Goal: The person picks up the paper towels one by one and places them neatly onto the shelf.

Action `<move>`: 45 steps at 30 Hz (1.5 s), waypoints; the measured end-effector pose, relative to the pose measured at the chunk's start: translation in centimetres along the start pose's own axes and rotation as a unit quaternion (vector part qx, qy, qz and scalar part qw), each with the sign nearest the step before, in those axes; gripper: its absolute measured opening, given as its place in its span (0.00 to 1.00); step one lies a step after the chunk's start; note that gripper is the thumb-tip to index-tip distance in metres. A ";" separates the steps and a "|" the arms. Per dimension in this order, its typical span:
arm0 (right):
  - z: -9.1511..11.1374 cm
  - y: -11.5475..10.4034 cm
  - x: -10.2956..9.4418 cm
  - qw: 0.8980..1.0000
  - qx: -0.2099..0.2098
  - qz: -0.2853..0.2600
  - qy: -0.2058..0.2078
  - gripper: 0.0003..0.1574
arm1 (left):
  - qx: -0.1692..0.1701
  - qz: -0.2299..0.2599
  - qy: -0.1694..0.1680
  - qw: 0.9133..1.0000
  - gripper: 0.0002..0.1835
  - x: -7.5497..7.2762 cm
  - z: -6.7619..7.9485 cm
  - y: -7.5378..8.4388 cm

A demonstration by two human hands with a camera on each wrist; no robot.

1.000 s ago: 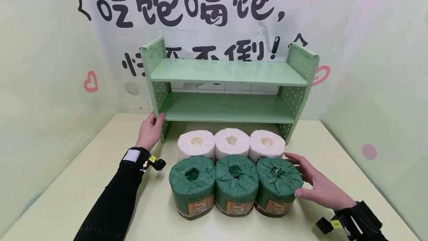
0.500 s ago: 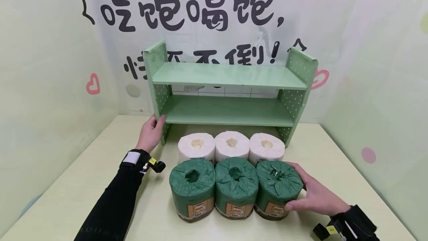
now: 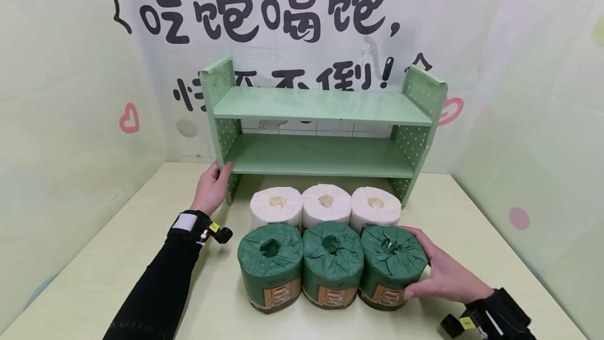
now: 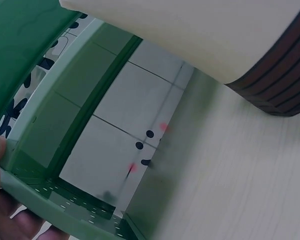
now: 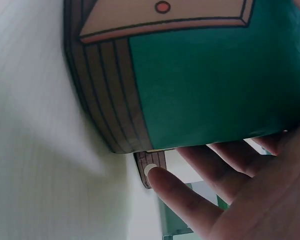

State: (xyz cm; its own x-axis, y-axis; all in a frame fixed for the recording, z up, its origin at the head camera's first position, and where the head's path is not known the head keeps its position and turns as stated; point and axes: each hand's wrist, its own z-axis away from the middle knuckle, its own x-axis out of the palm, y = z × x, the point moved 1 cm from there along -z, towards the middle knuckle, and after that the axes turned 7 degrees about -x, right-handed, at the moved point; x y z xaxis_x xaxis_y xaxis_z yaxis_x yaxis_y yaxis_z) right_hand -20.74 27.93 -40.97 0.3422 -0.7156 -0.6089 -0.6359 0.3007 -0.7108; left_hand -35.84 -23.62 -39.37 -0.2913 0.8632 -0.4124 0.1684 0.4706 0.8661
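On the pale worktop (image 3: 226,298), seen from the head camera, six wrapped rolls stood upright in two rows before a green shelf unit (image 3: 316,156). Three white rolls (image 3: 326,214) made up the back row, side by side near the unit's lower board. Nearer the person came the left green roll (image 3: 271,272), the middle green roll (image 3: 333,269) and the right green roll (image 3: 392,256), neighbours touching, each with a brown printed panel in front. The person's left hand (image 3: 211,189) gripped the unit's left side panel, thumb on the front edge. The right hand (image 3: 445,274) was curved round the outer side of the right green roll, thumb low on its front, the other fingers partly hidden behind it. Behind the unit hung a white backdrop with large dark lettering (image 3: 302,12). From the left wrist, fingers showed bent under the perforated side panel, while part of a white roll with a brown striped base (image 4: 277,90) filled the upper right. From the right wrist, green wrap and a striped brown band (image 5: 107,95) took up the top; below, the fingers reached behind the roll, one fingertip (image 5: 162,177) overlapping another roll's base in view. Whether those two touched could not be told.
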 end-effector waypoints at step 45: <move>0.3 -0.5 -0.6 0.999 -0.023 -0.002 0.024 0.59 | 0.012 -0.010 -0.003 1.000 0.25 0.2 -0.2 -0.3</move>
State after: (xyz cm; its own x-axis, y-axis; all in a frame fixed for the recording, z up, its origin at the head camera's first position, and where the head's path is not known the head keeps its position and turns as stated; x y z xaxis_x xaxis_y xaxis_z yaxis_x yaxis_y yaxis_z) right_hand -20.45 28.42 -40.36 0.3125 -0.7463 -0.5877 -0.6665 0.2686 -0.6955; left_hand -36.14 -23.67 -39.67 -0.2884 0.8545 -0.4320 0.1852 0.4924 0.8505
